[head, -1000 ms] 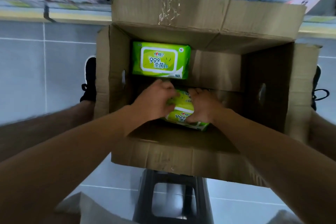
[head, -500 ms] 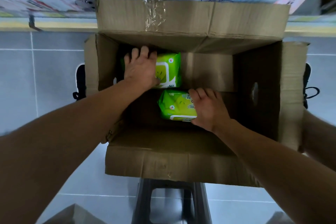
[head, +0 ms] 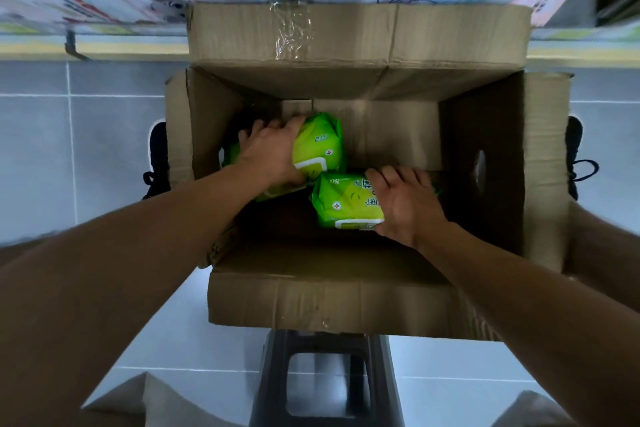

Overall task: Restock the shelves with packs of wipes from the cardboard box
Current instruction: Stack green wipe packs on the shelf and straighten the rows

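Two wipe packs [head: 320, 146] half-hidden under hands [head: 273, 152].

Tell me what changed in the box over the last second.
The left hand left the near pack, reached to the far pack of wipes, gripped it and tipped it up off the box wall. The right hand kept hold of the near pack, now alone. The cardboard box stayed on the stool.
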Tool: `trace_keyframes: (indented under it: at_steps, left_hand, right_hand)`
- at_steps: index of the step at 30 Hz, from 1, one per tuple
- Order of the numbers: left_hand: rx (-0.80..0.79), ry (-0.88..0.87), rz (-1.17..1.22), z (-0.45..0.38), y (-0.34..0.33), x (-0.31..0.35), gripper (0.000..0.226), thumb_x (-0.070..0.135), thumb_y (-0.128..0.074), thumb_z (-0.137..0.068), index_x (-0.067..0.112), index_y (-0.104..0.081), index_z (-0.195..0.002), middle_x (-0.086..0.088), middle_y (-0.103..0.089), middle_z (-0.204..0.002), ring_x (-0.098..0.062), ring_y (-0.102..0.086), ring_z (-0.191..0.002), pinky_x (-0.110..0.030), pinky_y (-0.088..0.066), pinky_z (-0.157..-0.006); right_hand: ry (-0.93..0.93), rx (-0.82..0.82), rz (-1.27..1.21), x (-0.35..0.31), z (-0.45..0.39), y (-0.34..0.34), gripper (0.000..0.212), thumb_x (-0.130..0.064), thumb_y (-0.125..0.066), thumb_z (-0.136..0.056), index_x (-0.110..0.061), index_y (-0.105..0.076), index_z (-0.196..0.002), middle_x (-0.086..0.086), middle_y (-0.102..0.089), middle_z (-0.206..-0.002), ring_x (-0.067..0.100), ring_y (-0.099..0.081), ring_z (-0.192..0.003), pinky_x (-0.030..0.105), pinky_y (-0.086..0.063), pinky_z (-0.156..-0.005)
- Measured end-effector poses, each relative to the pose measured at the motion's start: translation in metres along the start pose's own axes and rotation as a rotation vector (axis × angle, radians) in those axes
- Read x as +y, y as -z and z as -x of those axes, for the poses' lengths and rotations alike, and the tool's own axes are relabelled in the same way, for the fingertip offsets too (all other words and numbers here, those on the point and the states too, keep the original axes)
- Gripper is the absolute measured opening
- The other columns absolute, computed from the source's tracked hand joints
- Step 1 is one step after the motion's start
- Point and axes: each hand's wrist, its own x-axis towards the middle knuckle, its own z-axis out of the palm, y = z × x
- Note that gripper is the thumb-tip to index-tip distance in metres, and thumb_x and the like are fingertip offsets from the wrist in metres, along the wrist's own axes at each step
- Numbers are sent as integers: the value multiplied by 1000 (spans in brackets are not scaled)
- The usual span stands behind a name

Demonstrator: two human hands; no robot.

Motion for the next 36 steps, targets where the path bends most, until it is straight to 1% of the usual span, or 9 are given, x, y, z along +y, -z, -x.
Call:
trace_keyframes:
  at_steps: [2, 5, 14, 18, 21, 25, 29, 32, 36]
  left_hand:
    - [73, 32, 89, 12, 7, 2, 111, 53, -81, -51, 33, -23, -144, -13, -50, -130, -40, -47, -117, -53, -38, -96]
    - [200, 41, 174, 35, 27, 6, 114, 52, -82, -49, 31, -24, -145, -13, -50, -129, -39, -49, -116, -51, -42, -93]
    - [508, -36, 204, 123, 115, 1, 115, 51, -82, -45, 34, -26, -143, -13, -55, -125, -38, -52, -113, -50, -47, -92]
    - [603, 27, 232, 161, 148, -16, 116, 48, -83, -44, 35, -25, -143, -12, -54, -124, -36, -53, -113, -51, -47, -90]
    - [681, 77, 327, 184, 170, -36, 115, 49, -82, -40, 37, -28, -141, -12, -55, -121, -37, -55, -109, -53, -48, -87]
    - [768, 149, 423, 205, 191, -68, 117, 51, -82, -36, 37, -30, -140, -12, -56, -122, -35, -55, -111, -53, -48, -89]
    - [799, 251, 461, 216, 202, -95, 116, 49, -86, -42, 36, -28, -141, -13, -53, -122, -36, -52, -113, -55, -46, -90]
    - [835, 290, 529, 216, 211, -116, 114, 52, -83, -38, 35, -31, -137, -11, -54, -120, -38, -52, -112, -58, -44, -89]
    - [855, 331, 588, 214, 223, -140, 112, 47, -87, -44, 33, -29, -139, -12, -52, -123, -38, -49, -116, -59, -41, -92]
  right_hand:
    - [-45, 27, -28, -2, 10, 8, 102, -45, -81, -55, -21, -34, -142, 3, -44, -134, 30, -43, -120, 43, -30, -101]
    - [-120, 77, -92, -8, 28, 26, 99, -48, -80, -57, -22, -33, -140, 1, -44, -131, 29, -43, -119, 43, -31, -99]
    - [-191, 265, -116, -37, 78, 92, 101, -54, -78, -60, -20, -29, -142, 3, -43, -133, 29, -40, -119, 42, -30, -101]
    - [-211, 346, -129, -52, 86, 124, 101, -55, -77, -59, -22, -31, -143, 2, -45, -133, 29, -42, -120, 41, -31, -101]
    - [-217, 403, -103, -65, 85, 151, 100, -57, -76, -57, -24, -32, -141, 1, -47, -130, 29, -44, -118, 41, -33, -101]
    - [-196, 471, -113, -84, 76, 186, 96, -54, -76, -57, -25, -34, -139, 2, -49, -130, 31, -45, -118, 43, -34, -100]
    - [-185, 564, -100, -101, 61, 220, 96, -51, -79, -56, -25, -35, -138, 4, -49, -128, 32, -45, -116, 43, -34, -97]
    - [-195, 644, -65, -115, 44, 253, 98, -50, -79, -56, -21, -36, -139, 5, -49, -128, 33, -45, -115, 42, -35, -96]
    - [-150, 770, -18, -135, 16, 306, 98, -47, -80, -57, -16, -37, -140, 10, -49, -129, 37, -44, -116, 44, -35, -97]
